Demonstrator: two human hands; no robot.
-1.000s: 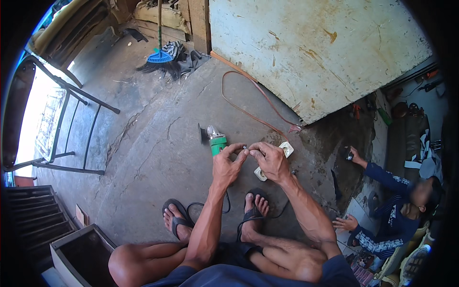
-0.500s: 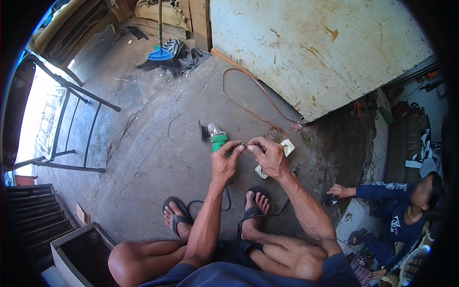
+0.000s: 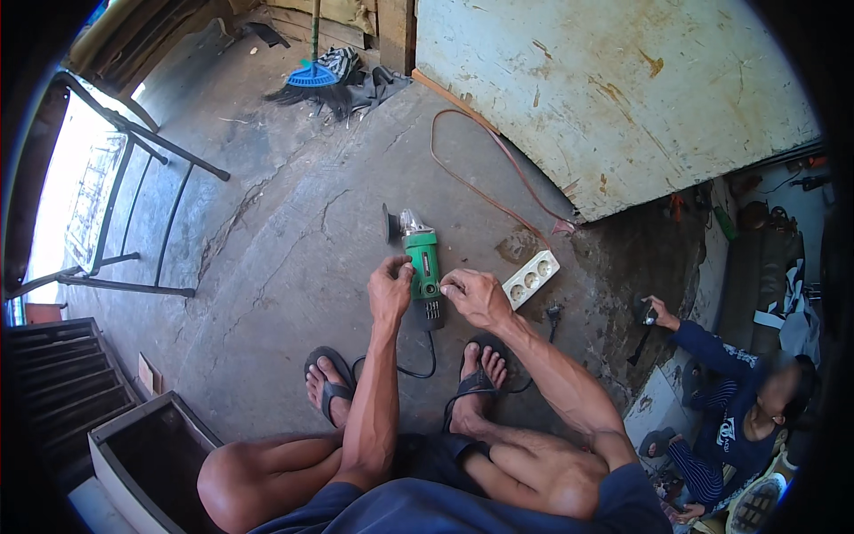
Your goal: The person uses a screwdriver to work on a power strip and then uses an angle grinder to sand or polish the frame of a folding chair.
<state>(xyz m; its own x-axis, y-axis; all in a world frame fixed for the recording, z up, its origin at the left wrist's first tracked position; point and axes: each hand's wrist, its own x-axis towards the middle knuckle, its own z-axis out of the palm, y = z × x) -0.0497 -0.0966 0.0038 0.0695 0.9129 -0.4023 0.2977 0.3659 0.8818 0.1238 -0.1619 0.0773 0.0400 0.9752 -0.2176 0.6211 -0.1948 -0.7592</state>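
A green angle grinder (image 3: 422,258) lies on the concrete floor between my feet and the pale panel, its dark disc to the upper left and its black rear end toward me. Over its left side hovers my left hand (image 3: 390,291), thumb and fingers drawn together. My right hand (image 3: 481,299) is just right of the grinder's rear, its fingertips pinched. Whatever small thing either hand may hold is too small to make out. Right of that hand lies a white power strip (image 3: 531,279), with a black plug (image 3: 554,313) loose on the floor below it.
An orange-brown cord (image 3: 436,151) loops from the strip toward a large worn pale panel (image 3: 623,98). Left stand a metal-framed chair (image 3: 182,231) and an open wooden box (image 3: 160,463). A blue broom (image 3: 311,76) is at the back. A person (image 3: 747,400) crouches at right holding a dark object.
My hands have parted; before, they met fingertip to fingertip at a small dark thing above the grinder. The grinder and strip are now less covered. The other person's arm has shifted.
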